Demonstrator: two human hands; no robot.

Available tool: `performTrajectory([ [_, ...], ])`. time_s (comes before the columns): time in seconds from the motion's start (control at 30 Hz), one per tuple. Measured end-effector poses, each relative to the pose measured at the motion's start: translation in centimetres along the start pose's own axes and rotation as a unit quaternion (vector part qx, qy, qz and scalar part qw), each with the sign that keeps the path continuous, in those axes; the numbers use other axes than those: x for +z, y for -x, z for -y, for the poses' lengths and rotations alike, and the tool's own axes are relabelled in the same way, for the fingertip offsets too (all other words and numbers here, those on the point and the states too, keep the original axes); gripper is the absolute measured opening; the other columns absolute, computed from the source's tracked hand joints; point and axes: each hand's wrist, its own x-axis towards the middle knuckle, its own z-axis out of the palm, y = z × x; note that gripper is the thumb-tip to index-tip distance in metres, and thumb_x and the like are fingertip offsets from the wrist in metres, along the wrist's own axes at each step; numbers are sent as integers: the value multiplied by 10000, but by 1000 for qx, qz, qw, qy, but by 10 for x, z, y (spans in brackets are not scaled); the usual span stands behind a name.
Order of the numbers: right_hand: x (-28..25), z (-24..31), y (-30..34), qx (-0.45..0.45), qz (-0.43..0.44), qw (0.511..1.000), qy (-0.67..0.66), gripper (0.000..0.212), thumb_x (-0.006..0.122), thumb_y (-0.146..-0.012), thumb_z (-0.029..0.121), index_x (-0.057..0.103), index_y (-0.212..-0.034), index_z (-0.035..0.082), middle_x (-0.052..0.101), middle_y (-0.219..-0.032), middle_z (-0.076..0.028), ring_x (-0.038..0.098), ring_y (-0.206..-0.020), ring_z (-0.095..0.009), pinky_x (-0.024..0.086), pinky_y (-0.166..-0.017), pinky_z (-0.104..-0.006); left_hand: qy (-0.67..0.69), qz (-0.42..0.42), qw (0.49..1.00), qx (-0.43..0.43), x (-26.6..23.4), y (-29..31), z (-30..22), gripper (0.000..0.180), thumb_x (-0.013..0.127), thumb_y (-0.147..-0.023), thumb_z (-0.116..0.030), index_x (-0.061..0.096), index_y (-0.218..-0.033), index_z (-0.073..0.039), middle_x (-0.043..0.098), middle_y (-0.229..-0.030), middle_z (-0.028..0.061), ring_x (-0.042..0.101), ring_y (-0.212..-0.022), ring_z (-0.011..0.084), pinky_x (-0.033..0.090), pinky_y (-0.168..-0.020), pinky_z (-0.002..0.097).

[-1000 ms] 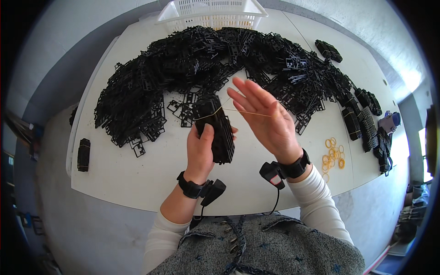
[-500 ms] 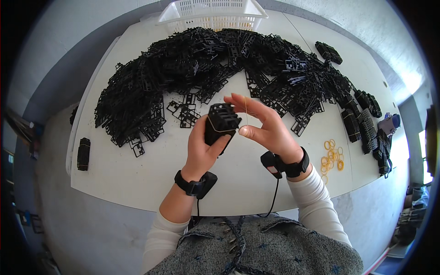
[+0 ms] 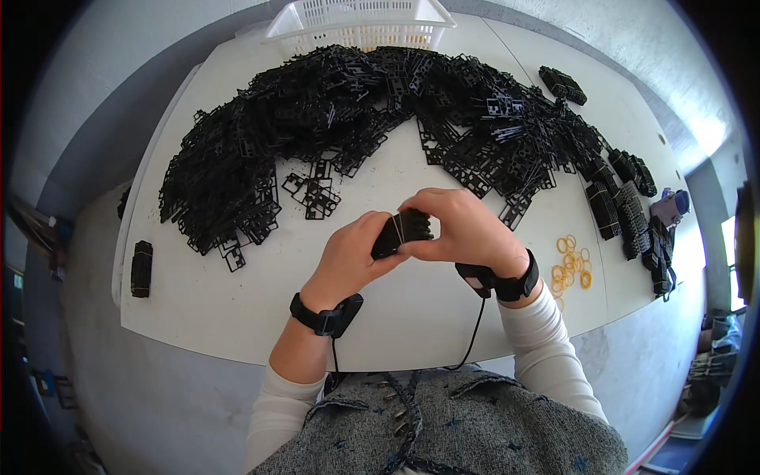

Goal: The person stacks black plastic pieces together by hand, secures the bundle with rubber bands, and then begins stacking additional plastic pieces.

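Black bundle [image 3: 414, 227] sits between the two hands, up above the near-middle part of the white table [image 3: 237, 317], a thin band [image 3: 400, 228] crossing it. Left hand [image 3: 348, 252] is curled round the bundle's left end, thumb along the near side; its far fingers are hidden. Right hand [image 3: 471, 229] pinches the other end, fingers over the far side, thumb at the near side; cannot tell whether any fingertip hooks the band. Main risk, as judged: the band slips toward one end, or snaps, if it is pulled too hard or catches on the edges of the stacked pieces. Uneven pressure from the two thumbs could skew the stack, letting single pieces slide out lengthwise. A loosened left grip would likely spill them onto the table, near the few loose frames [image 3: 319, 194] in front of the big black heap [image 3: 317, 119], where they could be mixed up. The cord [image 3: 475, 340] hanging from the right wrist device [image 3: 514, 283] might snag if that arm swings wide; the loose yellow bands [image 3: 570, 265] lie near that forearm and could be brushed aside.
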Motion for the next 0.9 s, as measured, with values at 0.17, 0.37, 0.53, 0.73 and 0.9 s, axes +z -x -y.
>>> performTrajectory([
  [0.17,2,-7,0,6,10,998,-57,321,701,-714,138,599,-972,-23,631,-784,-102,631,-703,-204,491,-675,-279,5,2,1000,16,2,0,-5,385,713,-726,-213,517,-991,-13,597,-884,111,598,-752,272,475,-644,338],
  [0.37,0,-12,-5,93,-101,961,-240,160,622,-816,93,600,-929,-20,616,-770,-41,618,-726,-127,476,-677,-242,272,-87,955,-78,1,3,3,366,669,-782,-213,511,-1033,2,614,-911,98,613,-778,186,490,-664,297],
  [0.53,10,-13,-6,28,-118,967,-225,83,594,-828,26,594,-899,-16,595,-766,-24,603,-740,-111,468,-695,-228,458,-74,868,-179,-2,3,1,372,589,-860,-252,489,-1095,18,611,-920,119,623,-758,168,514,-661,273],
  [0.73,15,-14,-8,-70,-107,979,-161,101,596,-796,-28,594,-896,-14,574,-775,-33,575,-745,-119,462,-706,-226,560,-44,811,-164,-1,2,0,442,520,-905,-353,466,-1121,29,610,-907,141,644,-753,217,545,-653,304],
  [0.9,16,-17,-9,-73,-120,980,-141,172,596,-791,-23,581,-962,-4,573,-862,-54,556,-782,-127,464,-717,-242,584,-22,795,-162,0,1,-1,518,460,-913,-435,450,-1152,25,602,-935,154,649,-806,253,551,-667,331],
])
